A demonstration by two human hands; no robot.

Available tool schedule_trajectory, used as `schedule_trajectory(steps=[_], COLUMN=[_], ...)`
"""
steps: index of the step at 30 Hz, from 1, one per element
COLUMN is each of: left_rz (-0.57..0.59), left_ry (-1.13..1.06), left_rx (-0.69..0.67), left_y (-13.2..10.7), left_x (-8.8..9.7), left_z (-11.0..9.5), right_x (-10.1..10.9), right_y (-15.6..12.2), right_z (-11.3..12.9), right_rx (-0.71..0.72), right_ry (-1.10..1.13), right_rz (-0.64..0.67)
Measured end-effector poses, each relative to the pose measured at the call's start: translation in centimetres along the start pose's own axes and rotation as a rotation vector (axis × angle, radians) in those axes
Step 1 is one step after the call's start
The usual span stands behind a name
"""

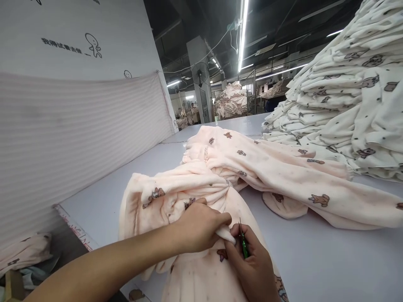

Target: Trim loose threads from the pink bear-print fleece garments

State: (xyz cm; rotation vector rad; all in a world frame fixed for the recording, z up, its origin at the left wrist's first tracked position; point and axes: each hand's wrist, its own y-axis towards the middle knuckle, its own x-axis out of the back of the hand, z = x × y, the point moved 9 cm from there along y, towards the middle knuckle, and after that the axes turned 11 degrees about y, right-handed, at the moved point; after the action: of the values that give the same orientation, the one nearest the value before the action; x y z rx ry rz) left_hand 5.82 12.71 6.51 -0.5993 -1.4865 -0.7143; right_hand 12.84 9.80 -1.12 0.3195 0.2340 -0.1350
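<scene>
A pale pink fleece garment point(252, 176) printed with small brown bears lies spread and bunched on the white table point(330, 260). My left hand point(198, 228) is closed, pinching a fold of this pink garment near its lower edge. Just to its right my right hand point(252, 264) is closed on small green thread snips point(243, 243), their tips pointing up at the pinched fold. Both hands touch the fabric.
A tall stack of folded cream bear-print garments point(346, 92) fills the right side. A striped fabric sheet point(72, 138) hangs along the wall on the left. More pink cloth point(25, 251) lies below the table's left edge. Heaps of garments point(231, 100) stand far back.
</scene>
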Motion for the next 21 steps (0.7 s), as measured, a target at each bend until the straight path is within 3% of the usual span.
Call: schedule_trajectory(steps=[3,6,13,16,19,21], left_rz=[-0.078,-0.082,-0.084,-0.147,-0.214,-0.223], left_ry=[-0.164,-0.332,-0.574,-0.550,-0.483,-0.442], left_rx=[0.064,0.084,0.106,0.180,0.273,0.280], left_y=[-0.7,-1.1,-0.7,0.0,1.3,2.2], left_x=[0.7,0.9,0.2,2.2,5.5,7.3], left_z=[1.7,3.3,4.7,6.7,9.8,10.7], right_x=[-1.0,-1.2,-1.1,-0.7,0.2,1.2], right_y=[-0.2,-0.3,-0.2,0.1,0.4,0.7], right_z=[0.7,0.6,-0.6,-1.0,-1.6,-2.1], right_rx=[0.018,-0.007,-0.075,-0.106,-0.145,-0.156], right_ry=[0.027,0.032,0.053,0.113,0.182,0.226], right_rz=[0.082,0.119,0.140,0.108,0.045,-0.028])
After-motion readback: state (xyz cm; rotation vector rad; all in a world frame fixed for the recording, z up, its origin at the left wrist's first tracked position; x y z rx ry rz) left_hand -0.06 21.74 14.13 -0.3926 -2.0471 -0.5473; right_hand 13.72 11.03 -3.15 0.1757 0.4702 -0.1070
